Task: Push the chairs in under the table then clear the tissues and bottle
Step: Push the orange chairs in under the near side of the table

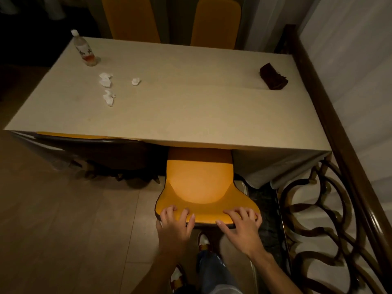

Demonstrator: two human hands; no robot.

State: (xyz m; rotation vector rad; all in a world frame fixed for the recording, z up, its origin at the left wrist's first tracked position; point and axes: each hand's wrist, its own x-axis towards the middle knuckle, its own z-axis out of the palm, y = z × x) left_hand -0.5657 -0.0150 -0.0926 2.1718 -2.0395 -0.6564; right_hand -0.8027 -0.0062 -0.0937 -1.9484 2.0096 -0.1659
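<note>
L hand point(175, 222) + R hand point(241, 222) gripping chair point(199, 183) backrest top | seat partly under table point(191, 111) | bottle point(84, 49), prob. 4 tissues point(108, 85) on top

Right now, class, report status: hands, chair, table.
Both hands, left hand and right hand, gripping the chair backrest top. Seat partly under table. Bottle, tissues uncleared. Path clear.

Four chairs point(199, 183), four tissues point(105, 82), one bottle point(84, 49), one table point(169, 107).
</note>
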